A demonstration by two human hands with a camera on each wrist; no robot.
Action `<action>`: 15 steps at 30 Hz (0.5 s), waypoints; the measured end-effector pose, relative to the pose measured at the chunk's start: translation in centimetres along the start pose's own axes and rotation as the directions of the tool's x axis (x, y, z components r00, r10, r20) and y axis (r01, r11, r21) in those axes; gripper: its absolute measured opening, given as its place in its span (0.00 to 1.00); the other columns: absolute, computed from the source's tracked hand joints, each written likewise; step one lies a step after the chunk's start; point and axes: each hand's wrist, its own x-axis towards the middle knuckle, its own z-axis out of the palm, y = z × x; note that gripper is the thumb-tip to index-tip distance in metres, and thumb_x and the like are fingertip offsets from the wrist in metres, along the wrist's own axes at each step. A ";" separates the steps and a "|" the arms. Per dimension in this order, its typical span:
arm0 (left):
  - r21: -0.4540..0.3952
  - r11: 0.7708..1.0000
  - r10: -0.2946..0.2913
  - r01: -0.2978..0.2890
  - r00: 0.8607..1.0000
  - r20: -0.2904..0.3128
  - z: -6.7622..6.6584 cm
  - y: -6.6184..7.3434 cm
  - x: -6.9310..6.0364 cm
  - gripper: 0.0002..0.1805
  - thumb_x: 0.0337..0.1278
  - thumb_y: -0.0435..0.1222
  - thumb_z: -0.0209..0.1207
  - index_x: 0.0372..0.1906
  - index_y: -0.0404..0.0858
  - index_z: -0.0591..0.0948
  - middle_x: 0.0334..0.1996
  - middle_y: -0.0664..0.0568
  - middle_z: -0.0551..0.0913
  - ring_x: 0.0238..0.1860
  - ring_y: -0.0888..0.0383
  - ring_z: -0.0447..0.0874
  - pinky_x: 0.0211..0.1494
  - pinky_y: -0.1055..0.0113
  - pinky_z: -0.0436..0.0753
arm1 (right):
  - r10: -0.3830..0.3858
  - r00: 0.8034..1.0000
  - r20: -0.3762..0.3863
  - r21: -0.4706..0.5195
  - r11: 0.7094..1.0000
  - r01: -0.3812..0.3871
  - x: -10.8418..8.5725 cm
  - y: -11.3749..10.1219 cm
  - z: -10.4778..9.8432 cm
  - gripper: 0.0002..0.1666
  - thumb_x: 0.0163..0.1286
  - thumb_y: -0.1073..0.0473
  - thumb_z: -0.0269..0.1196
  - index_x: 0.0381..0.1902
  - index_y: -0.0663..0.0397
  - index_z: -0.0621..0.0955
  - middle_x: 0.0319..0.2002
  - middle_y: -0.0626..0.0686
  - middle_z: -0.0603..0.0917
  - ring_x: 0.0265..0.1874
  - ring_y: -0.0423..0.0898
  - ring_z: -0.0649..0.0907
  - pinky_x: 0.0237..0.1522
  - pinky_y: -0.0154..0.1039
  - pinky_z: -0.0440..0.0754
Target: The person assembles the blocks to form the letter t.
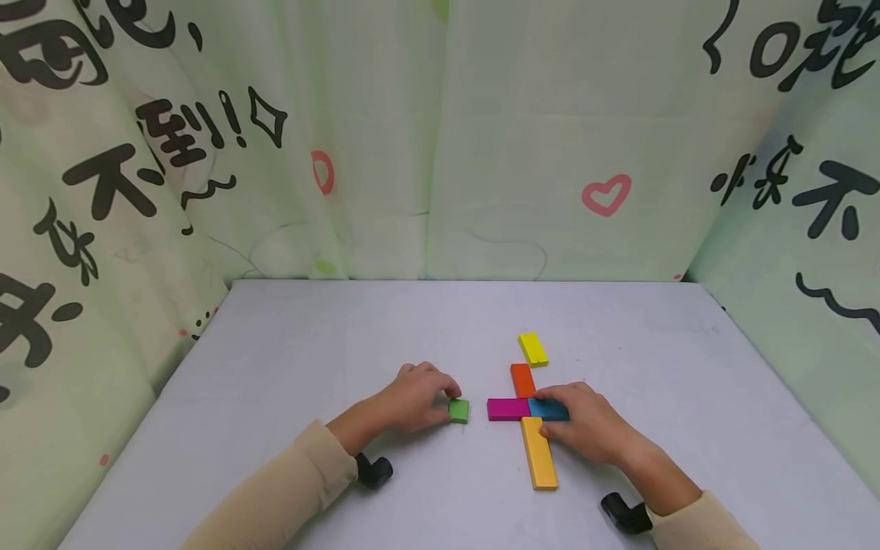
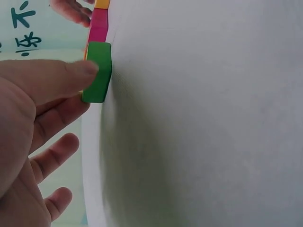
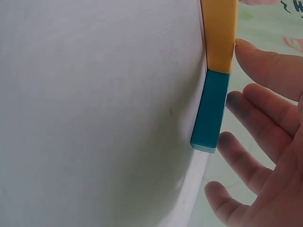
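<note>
My left hand pinches a small green block between thumb and index finger, just above or on the table, left of a cross of wooden blocks. In the left wrist view the thumb lies on the green block's face, and the other fingers are spread. Spread round a blue block, my right hand has its thumb by the long amber block and its index fingertip where the red-orange block meets the blue one. A magenta block forms the cross's left arm.
A yellow block lies apart, just beyond the red-orange one. The white table has a back edge against a printed curtain, which also hangs at both sides. Each wrist carries a black camera mount.
</note>
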 end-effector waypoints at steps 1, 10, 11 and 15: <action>-0.004 1.000 0.001 -0.001 1.000 -0.002 0.0 0.0 0.0 0.17 0.57 0.41 0.71 0.52 0.46 0.84 0.44 0.66 0.82 0.55 0.59 0.71 0.60 0.55 0.64 | -0.001 1.000 -0.001 -0.001 1.000 0.001 0.0 0.0 0.0 0.30 0.62 0.52 0.73 0.62 0.53 0.80 0.57 0.55 0.79 0.56 0.57 0.74 0.55 0.58 0.77; -0.018 1.000 0.018 -0.017 0.999 0.048 0.0 0.6 -0.1 0.24 0.60 0.40 0.68 0.63 0.47 0.80 0.54 0.63 0.81 0.61 0.57 0.69 0.62 0.56 0.65 | 0.002 1.000 -0.009 0.001 1.000 -0.002 0.0 0.1 0.0 0.30 0.62 0.54 0.72 0.61 0.54 0.80 0.57 0.56 0.79 0.57 0.57 0.73 0.56 0.58 0.77; -0.016 1.000 0.023 -0.023 0.998 0.055 0.0 0.7 -0.2 0.24 0.61 0.40 0.68 0.63 0.48 0.80 0.55 0.63 0.81 0.62 0.57 0.69 0.62 0.56 0.66 | 0.001 1.000 -0.007 0.001 1.000 -0.001 0.0 0.0 0.0 0.30 0.62 0.54 0.72 0.61 0.54 0.80 0.57 0.56 0.79 0.57 0.57 0.74 0.56 0.58 0.77; -0.015 0.999 0.033 -0.032 0.998 0.055 0.1 0.9 -0.4 0.22 0.61 0.39 0.68 0.61 0.48 0.82 0.51 0.65 0.81 0.61 0.57 0.69 0.62 0.56 0.65 | 0.001 1.000 -0.002 -0.001 1.000 -0.001 0.0 0.1 0.1 0.30 0.63 0.54 0.72 0.61 0.54 0.80 0.57 0.56 0.79 0.57 0.57 0.74 0.56 0.58 0.77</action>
